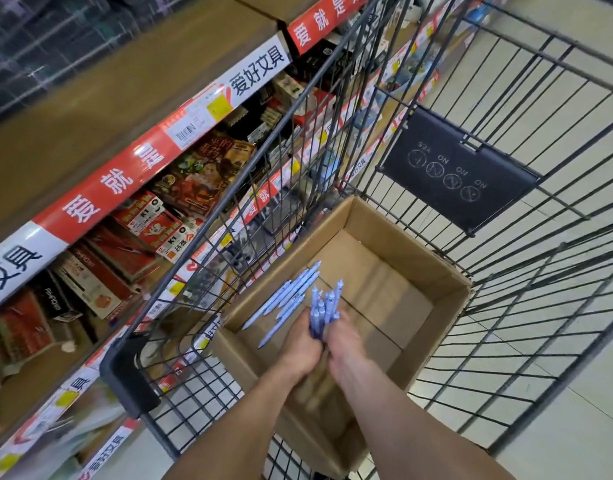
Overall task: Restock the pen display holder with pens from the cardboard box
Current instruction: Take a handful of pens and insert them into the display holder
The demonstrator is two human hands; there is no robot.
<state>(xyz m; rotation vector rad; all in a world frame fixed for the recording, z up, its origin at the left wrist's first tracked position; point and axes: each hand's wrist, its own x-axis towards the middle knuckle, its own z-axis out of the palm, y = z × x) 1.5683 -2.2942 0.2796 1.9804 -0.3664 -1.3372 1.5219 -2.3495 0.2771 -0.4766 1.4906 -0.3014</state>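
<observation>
Clearly the wire cart (436, 237) beside the stocked shelves (125, 202) carries the cardboard box (384, 244), and I have both hands inside it. My left hand (303, 344) and right hand (346, 341) close together around an upright bundle of pens (324, 308), fingers wrapped tight. Loose pens (287, 299) lie on the box floor just left. I judge the uneven bundle could slip and scatter on lifting.

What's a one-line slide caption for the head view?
Both hands, left and right, gather a bundle of blue pens over a cardboard box in a wire cart.
</observation>
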